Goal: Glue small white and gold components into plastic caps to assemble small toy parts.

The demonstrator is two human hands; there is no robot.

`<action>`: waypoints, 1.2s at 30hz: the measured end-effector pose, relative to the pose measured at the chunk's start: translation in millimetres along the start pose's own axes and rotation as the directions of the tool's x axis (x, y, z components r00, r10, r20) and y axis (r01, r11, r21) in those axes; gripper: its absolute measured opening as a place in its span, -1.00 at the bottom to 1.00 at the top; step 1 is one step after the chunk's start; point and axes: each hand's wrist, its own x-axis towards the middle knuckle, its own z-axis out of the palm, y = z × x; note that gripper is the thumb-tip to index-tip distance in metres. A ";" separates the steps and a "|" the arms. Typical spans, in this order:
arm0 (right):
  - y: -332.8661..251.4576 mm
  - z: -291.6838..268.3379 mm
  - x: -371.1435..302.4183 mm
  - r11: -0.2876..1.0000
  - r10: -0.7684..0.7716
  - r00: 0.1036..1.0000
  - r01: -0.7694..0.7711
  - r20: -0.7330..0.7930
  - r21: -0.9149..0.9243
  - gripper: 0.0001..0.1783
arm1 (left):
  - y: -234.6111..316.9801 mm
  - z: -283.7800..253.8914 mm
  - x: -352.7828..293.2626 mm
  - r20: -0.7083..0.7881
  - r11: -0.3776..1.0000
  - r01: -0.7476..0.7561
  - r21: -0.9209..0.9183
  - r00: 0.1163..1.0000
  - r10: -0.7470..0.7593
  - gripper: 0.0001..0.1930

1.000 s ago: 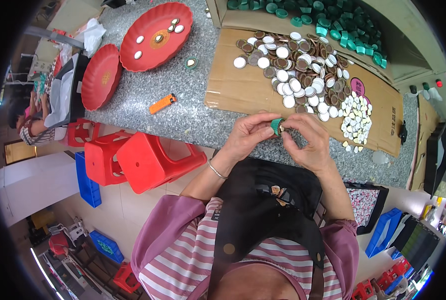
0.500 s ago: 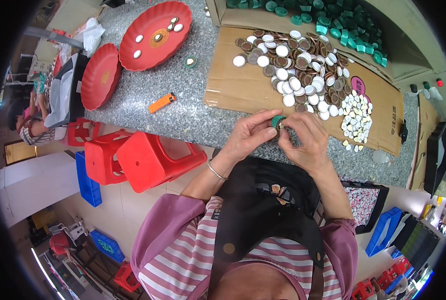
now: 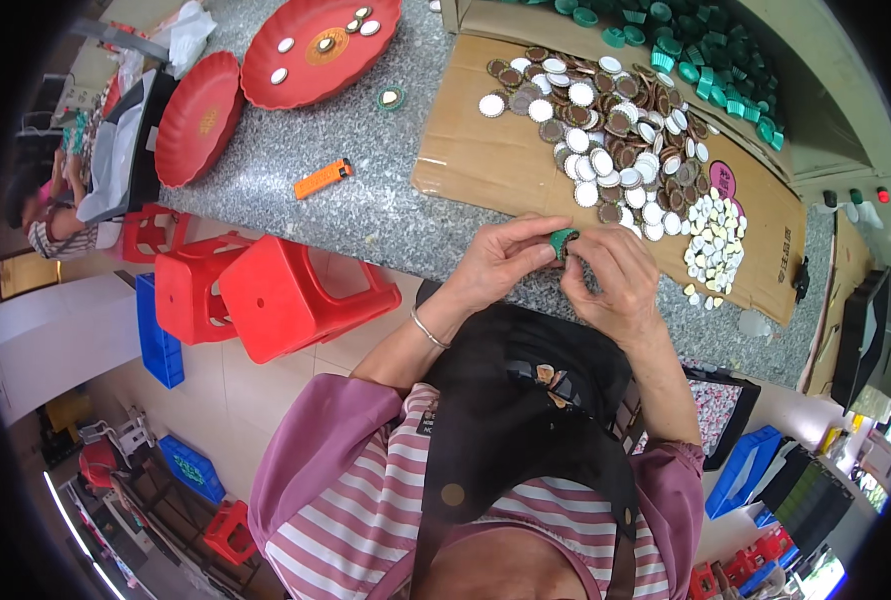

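Observation:
Over the counter's near edge, my left hand (image 3: 506, 262) pinches a small green fluted cup (image 3: 563, 241) between thumb and fingers. My right hand (image 3: 614, 268) meets it from the other side, fingertips bent together at the cup's rim; a dark edge shows there, but what those fingers hold is hidden. Just beyond both hands, a heap of scalloped discs (image 3: 606, 165), some brown side up and some white, lies on a flat cardboard sheet (image 3: 481, 185). Small cream and white heart-like pieces (image 3: 716, 240) are piled to the right of the discs.
Many green fluted cups (image 3: 711, 50) fill a box at the back right. Left of the cardboard are an orange lighter (image 3: 323, 179), one green cup with a pale centre (image 3: 391, 97) and two red scalloped trays (image 3: 296, 90) (image 3: 201, 120). Red stools (image 3: 286, 300) stand below the counter's edge.
The whole view has shifted slightly. In my left fingers the green cup has tilted, showing more of its fluted side, and my right fingertips stay close against it.

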 end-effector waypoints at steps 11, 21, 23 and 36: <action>-4.5 8.0 -4.8 0.991 0.126 0.992 -0.127 0.029 0.050 -0.68 | -1.1 0.4 0.2 0.018 0.999 0.014 -0.040 1.000 -0.014 -0.61; -13.5 27.0 -16.8 0.710 0.633 0.769 -0.526 -0.095 0.468 -0.65 | 0.2 5.9 4.3 -0.081 0.992 0.021 -0.126 0.996 -0.031 -0.66; -12.1 30.9 -24.9 0.631 0.687 0.725 -0.557 -0.054 0.540 -0.64 | -0.5 8.4 6.0 -0.112 0.994 0.004 -0.108 0.994 -0.016 -0.67; -21.1 31.0 -25.4 0.768 0.596 0.792 -0.516 -0.129 0.380 -0.65 | -15.7 14.3 4.3 -0.180 0.991 -0.096 -0.094 0.981 0.078 -0.71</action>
